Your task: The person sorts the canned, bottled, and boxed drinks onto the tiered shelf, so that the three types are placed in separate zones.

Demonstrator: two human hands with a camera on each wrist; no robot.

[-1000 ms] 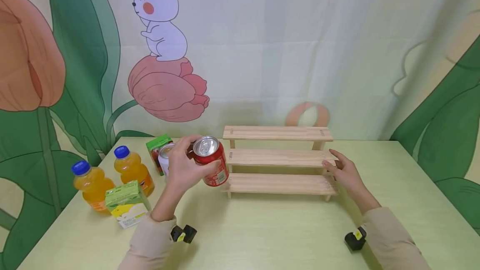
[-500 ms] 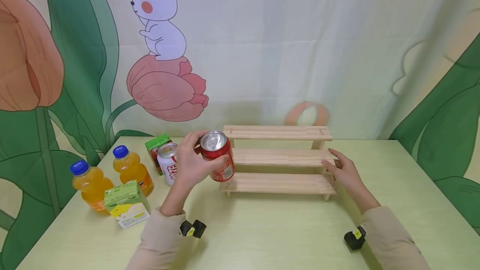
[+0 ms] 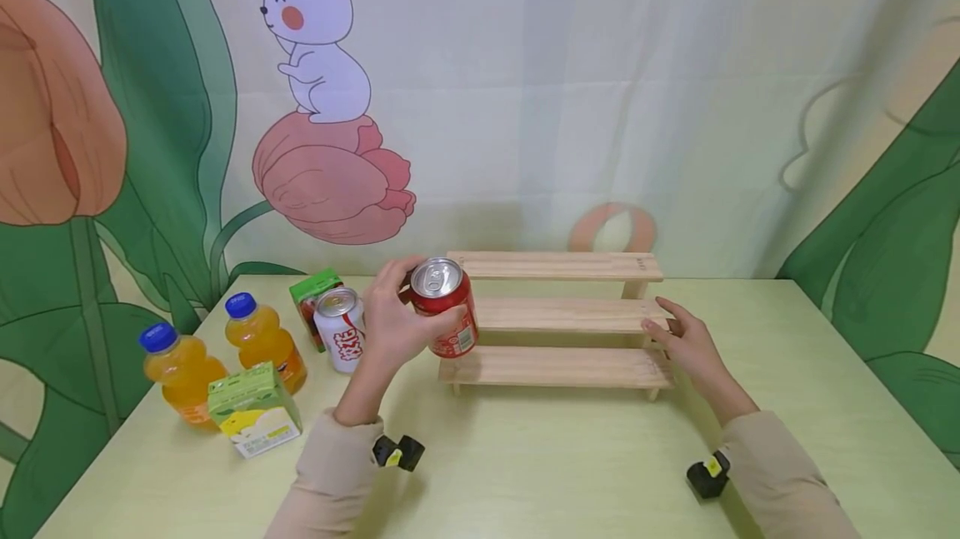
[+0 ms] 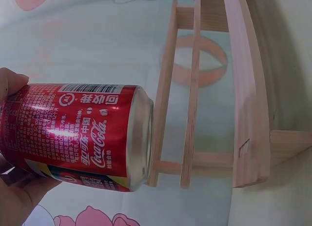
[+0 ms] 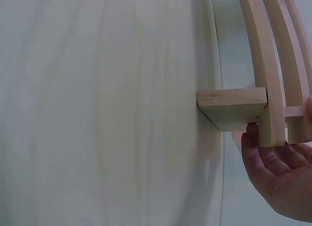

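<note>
My left hand (image 3: 396,318) grips a red Coca-Cola can (image 3: 450,318), its silver top facing up, in the air before the left end of a three-step wooden shelf rack (image 3: 555,366). In the left wrist view the can (image 4: 83,133) lies sideways across the picture, apart from the rack's boards (image 4: 248,99). At the rack's right end, my right hand (image 3: 693,346) holds the middle board, its thumb on top. In the right wrist view its fingers (image 5: 261,162) curl under the board end beside a wooden leg (image 5: 233,109).
On the table's left stand a white can (image 3: 341,331), a green-topped carton (image 3: 306,306), a yellow-green carton (image 3: 255,410) and two orange drink bottles (image 3: 183,376) with blue caps. A printed curtain (image 3: 480,106) hangs behind the table (image 3: 540,456).
My left hand has carried the Coca-Cola can to the right and slightly up, from beside the rack to in front of its left end. The right hand keeps its place.
</note>
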